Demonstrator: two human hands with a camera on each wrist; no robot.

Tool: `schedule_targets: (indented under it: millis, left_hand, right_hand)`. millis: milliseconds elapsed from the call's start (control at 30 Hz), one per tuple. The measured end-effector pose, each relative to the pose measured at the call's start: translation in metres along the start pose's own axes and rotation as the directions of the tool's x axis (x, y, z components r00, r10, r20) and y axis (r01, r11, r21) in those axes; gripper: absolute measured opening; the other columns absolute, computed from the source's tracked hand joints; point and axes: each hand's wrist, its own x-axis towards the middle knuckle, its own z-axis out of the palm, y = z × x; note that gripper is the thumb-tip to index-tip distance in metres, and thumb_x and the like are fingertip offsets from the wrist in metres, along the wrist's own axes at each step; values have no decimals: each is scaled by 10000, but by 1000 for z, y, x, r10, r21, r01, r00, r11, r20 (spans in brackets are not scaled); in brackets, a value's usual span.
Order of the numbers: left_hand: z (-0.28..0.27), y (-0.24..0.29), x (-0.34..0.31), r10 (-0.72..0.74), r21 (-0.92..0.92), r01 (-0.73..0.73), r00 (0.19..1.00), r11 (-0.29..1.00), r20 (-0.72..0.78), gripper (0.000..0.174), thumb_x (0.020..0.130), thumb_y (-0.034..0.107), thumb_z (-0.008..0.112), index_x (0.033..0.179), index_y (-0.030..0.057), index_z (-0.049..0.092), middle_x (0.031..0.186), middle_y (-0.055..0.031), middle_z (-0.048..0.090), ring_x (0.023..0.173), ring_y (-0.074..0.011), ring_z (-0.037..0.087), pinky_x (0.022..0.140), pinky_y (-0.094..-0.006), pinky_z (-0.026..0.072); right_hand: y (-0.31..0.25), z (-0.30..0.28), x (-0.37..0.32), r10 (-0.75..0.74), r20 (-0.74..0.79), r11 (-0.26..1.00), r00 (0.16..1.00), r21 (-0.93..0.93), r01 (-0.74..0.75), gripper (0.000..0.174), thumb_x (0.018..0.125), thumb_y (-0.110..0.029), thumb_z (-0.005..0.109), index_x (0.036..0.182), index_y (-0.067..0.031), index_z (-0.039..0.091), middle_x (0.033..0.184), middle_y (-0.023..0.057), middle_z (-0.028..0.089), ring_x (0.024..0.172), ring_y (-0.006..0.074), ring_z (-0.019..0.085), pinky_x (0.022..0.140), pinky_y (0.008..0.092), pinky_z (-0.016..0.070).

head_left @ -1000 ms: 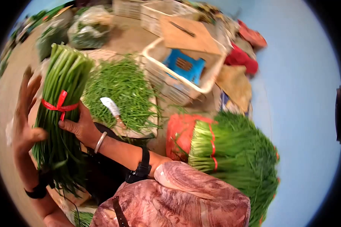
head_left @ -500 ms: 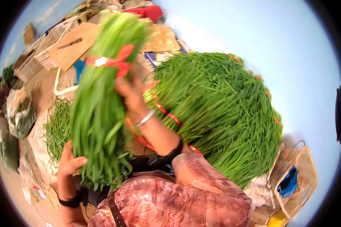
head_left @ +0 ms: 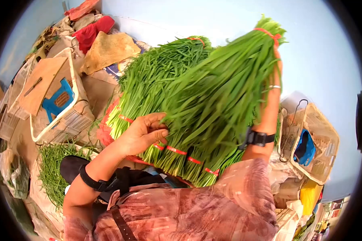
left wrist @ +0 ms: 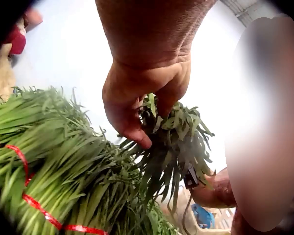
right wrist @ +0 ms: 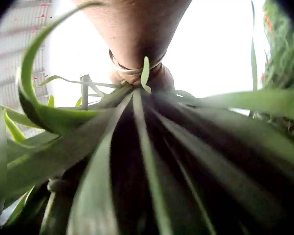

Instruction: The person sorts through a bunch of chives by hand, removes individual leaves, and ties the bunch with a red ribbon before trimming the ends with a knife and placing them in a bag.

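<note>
A long bundle of green leafy stalks (head_left: 225, 92), tied with red tape near its pale cut ends, is raised at a slant over a pile of similar bundles (head_left: 157, 80). My right hand (head_left: 278, 68) grips it near the tie, its fingers mostly hidden behind the stalks; in the right wrist view leaves cover most of the hand (right wrist: 159, 81). My left hand (head_left: 142, 132) is beside the hanging leaf tips, fingers loosely bent. In the left wrist view the left hand (left wrist: 142, 95) touches the leaf tips (left wrist: 174, 134) with spread fingers.
A white crate (head_left: 74, 120) with a board (head_left: 42, 82) and knife stands at the left, above loose greens (head_left: 56, 166). Another crate (head_left: 323, 140) with a blue item is at the right. The pale blue wall (head_left: 321, 64) rises behind the pile.
The view has turned toward the pile. My right hand has carried the bundle rightward over it, its leaf tips now pointing left. My left hand has come from the bundle's side to its leaf tips.
</note>
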Motion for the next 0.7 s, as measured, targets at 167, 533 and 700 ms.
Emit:
schedule_targets:
  millis: [167,533,700]
  left_hand:
    - [-12,-18,9,-42,-23,41,998,999,-44,422,843,-12,558,1234,-61,407,911,-133,614,783,-153,598,713,-265,500]
    - [-127,-73,-181,-250,-72,352,494,933,-833,415,852,138,552,1197,-65,441,891,-137,616,735,-168,613,626,-254,493]
    - [-122,-97,-237,-226,-167,193,339,967,-913,462,839,178,579,1206,-64,437,913,-136,608,723,-159,602,609,-238,483]
  right_hand:
    - [-52,-96,89,89,-394,823,915,-489,-291,685,768,-494,619,1192,27,488,1075,164,596,909,285,613,776,397,504]
    - [270,-295,53,285,-303,-456,909,-877,-149,514,884,-385,447,1307,-97,408,1270,242,439,1143,393,440,957,433,371]
    - [217,-216,30,242,-441,-350,864,-870,-346,416,816,-332,507,1137,-73,565,1142,222,546,1057,422,510,871,544,394]
